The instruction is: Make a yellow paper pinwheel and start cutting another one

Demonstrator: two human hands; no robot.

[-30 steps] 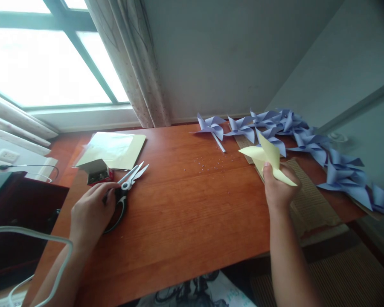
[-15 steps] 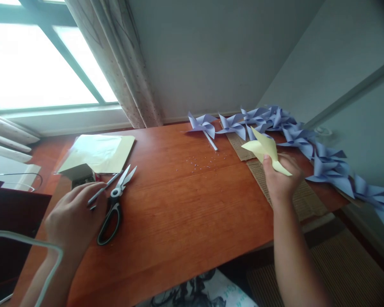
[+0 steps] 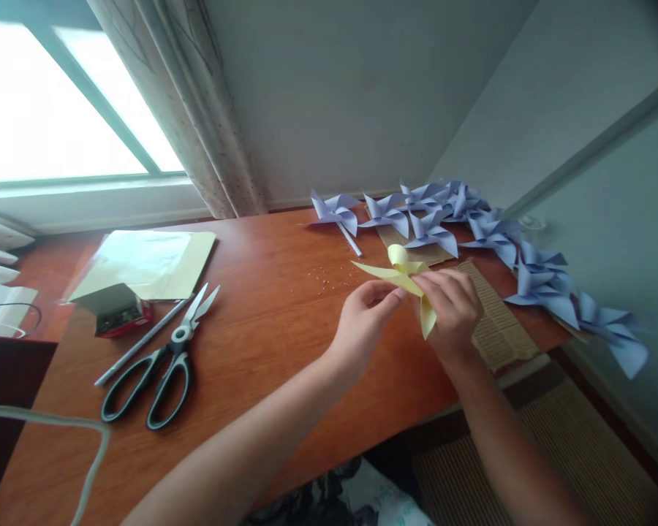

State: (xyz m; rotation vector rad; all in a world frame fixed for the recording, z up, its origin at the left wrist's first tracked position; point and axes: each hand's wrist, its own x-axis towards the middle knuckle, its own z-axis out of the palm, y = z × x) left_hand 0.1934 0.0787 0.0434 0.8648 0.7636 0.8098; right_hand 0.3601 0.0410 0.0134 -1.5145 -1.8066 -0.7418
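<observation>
A pale yellow paper pinwheel (image 3: 398,276), its blades curled, is held above the table by my right hand (image 3: 452,310), fingers closed round its right side. My left hand (image 3: 365,318) is beside the pinwheel's near edge, thumb and forefinger pinched together. Whatever lies between those fingertips is too small or hidden to tell. No stick shows on the yellow pinwheel. Behind my hands, a lilac pinwheel (image 3: 335,212) lies with a white stick (image 3: 350,239) under it.
Several lilac pinwheels (image 3: 490,232) line the far right edge, near corrugated cardboard (image 3: 496,314). At left are open scissors (image 3: 180,343), a rolled paper stick (image 3: 137,346), a small open red box (image 3: 134,321) with dark contents, and yellow sheets (image 3: 205,256). Tiny beads (image 3: 326,281) are scattered mid-table.
My left hand has moved right from beside the red box to the yellow pinwheel. My right hand has brought the pinwheel slightly left and turned it. The view has shifted a little rightward.
</observation>
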